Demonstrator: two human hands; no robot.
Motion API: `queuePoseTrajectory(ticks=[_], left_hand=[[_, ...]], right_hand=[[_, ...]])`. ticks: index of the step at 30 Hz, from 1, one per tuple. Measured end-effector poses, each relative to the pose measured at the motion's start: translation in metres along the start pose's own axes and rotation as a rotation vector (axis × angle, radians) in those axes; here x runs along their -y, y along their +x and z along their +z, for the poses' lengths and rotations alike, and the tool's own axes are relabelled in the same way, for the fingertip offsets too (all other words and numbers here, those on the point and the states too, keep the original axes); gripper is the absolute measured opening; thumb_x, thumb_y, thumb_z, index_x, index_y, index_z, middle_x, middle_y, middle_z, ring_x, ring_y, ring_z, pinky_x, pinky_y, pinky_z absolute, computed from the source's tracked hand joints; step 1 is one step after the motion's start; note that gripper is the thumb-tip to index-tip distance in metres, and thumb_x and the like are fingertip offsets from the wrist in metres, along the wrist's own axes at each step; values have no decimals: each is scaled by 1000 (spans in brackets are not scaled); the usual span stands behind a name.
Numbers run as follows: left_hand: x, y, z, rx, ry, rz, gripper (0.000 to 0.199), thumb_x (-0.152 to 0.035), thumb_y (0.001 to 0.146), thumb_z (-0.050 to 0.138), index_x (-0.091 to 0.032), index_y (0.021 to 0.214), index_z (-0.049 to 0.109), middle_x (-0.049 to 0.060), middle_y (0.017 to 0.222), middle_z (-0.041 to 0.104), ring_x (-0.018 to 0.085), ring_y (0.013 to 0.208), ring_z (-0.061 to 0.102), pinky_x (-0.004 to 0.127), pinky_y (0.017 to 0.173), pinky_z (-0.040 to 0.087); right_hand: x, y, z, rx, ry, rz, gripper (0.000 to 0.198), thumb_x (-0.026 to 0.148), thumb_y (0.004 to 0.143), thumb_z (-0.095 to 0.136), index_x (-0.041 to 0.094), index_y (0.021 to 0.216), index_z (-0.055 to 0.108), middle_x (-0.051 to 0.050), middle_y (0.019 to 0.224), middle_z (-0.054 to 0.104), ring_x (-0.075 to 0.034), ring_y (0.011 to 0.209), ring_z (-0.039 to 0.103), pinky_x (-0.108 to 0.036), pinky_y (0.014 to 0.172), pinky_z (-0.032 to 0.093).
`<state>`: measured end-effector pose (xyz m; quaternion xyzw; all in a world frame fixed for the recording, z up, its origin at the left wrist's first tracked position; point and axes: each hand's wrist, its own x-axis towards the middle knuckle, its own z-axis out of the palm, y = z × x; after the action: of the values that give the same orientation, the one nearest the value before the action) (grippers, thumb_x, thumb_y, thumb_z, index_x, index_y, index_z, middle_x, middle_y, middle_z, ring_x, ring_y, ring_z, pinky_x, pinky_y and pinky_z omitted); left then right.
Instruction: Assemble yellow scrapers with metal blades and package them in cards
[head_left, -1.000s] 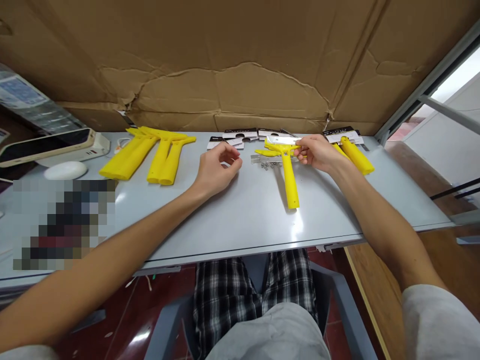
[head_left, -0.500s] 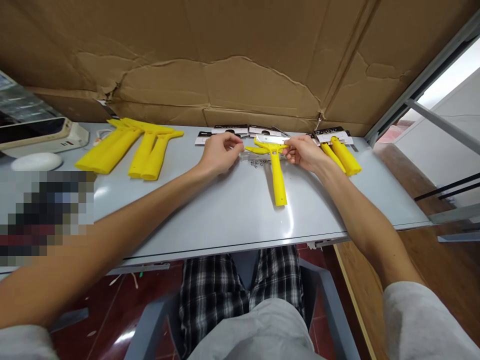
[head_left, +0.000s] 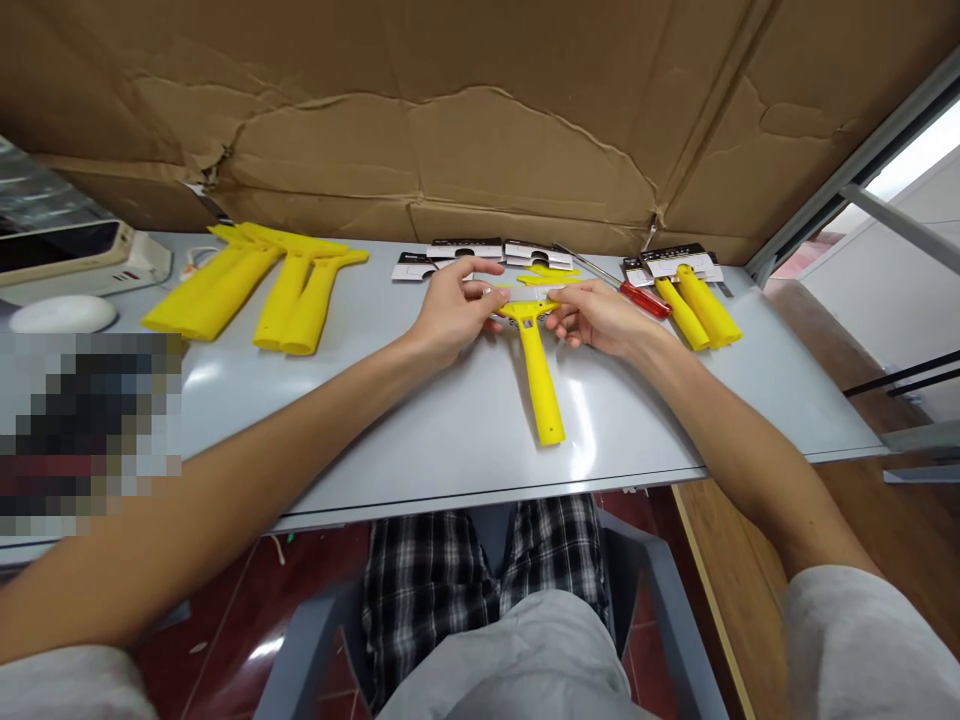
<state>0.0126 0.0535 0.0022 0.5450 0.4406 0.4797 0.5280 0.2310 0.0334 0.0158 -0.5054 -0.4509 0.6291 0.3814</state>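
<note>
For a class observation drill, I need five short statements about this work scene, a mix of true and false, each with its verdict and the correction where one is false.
1. The left hand and the right hand both hold the head end of a yellow T-shaped tool. True.
2. The handle of the yellow T-shaped tool points away from the person. False: it points toward the person.
3. A red-handled tool lies just beyond the right hand. True.
4. The right hand is gripping the red-handled tool. False: it holds the yellow T-shaped tool.
5. A white mouse sits at the person's left. True.
</note>
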Motion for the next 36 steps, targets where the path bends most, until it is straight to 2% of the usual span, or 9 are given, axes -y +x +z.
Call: queuePoseTrajectory(ticks=[5,11,15,19,23,31,36], left_hand=[[-4,-5,0,0,-18,-31,24,-5,91,76,-20,107,71,2,79,72,16,69,73,23,56,64],[-8,-6,-1,-15,-131,-186,21,-3,92,77,-16,107,68,9,90,77,17,66,77,24,54,63],[-4,-4,-2,-25,-147,-154,28,-1,89,79,-18,108,67,6,88,75,16,68,77,24,58,66],[-2,-6,-1,-62,-122,-85,34,1,86,79,-21,106,62,-1,79,69,15,63,74,26,61,67],[-5,-9,1,-63,-109,-45,35,2,85,79,-21,105,61,-1,81,69,15,63,73,27,61,67],[-2,0,0,-76,-236,-175,29,4,87,75,-17,103,65,4,89,72,12,66,72,27,70,70],[-2,0,0,-84,-253,-159,34,6,87,73,-19,105,60,1,83,70,13,65,74,26,67,69]], right_hand=[[-3,1,3,5,25,-10,12,22,107,67,14,99,71,-6,79,76,-10,58,64,-20,47,50],[-4,0,5,1,28,-32,10,17,105,66,13,97,70,-7,78,75,-11,59,65,-21,51,54],[-2,-2,9,-23,17,4,8,15,103,64,13,99,71,-7,78,75,-12,59,65,-22,50,54],[-1,-3,9,-17,24,38,11,22,105,67,14,103,73,-8,82,77,-12,60,66,-22,50,54],[-1,-4,9,-24,18,30,15,20,106,64,12,98,74,-9,81,77,-10,57,63,-20,46,50],[-4,-1,12,-49,45,-37,19,11,106,61,12,91,72,-9,77,75,-9,57,62,-19,51,53],[-7,2,12,-60,55,-54,18,11,106,61,12,91,71,-9,76,75,-9,56,62,-19,51,53]])
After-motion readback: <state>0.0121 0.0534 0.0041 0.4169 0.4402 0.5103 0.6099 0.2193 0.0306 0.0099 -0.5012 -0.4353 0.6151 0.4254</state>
